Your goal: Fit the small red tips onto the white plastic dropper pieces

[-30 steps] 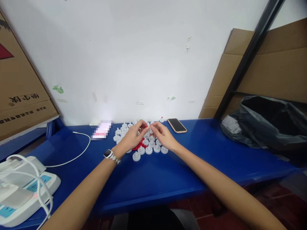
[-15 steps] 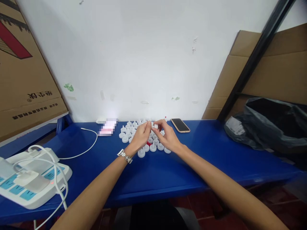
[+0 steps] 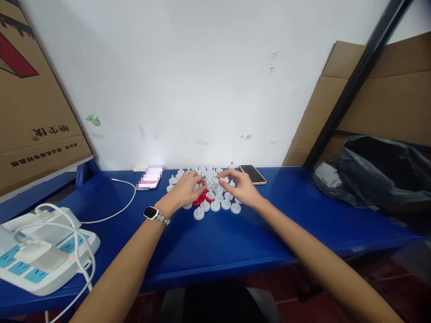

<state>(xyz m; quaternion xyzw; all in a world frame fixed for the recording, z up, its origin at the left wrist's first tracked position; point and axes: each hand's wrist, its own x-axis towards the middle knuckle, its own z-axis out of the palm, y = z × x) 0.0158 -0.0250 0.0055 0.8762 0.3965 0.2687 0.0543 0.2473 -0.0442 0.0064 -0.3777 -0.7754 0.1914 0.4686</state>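
Many white nozzle caps [image 3: 199, 213], round with a thin spout on top, stand bunched on the blue table. A small heap of tiny red pieces [image 3: 202, 198] lies among them. My left hand [image 3: 186, 188], with a watch on its wrist, reaches over the heap's left side. Its thumb and forefinger are bent together at the red pieces; whatever is between them is too small to name. My right hand [image 3: 241, 187] pinches a white nozzle cap [image 3: 223, 180] between thumb and fingers above the bunch, partly hidden by the fingers.
A dark-screened phone [image 3: 252, 174] lies behind my right hand, and a lit phone [image 3: 150, 177] at the left. A white power strip [image 3: 63, 273] with plugs and cables fills the near left. Right, a dark plastic bag [image 3: 377, 172] sits by cardboard.
My hands, together half a second ago, have parted. The left moved left and down to the red pieces, uncovering more of them; the right stays above the caps.
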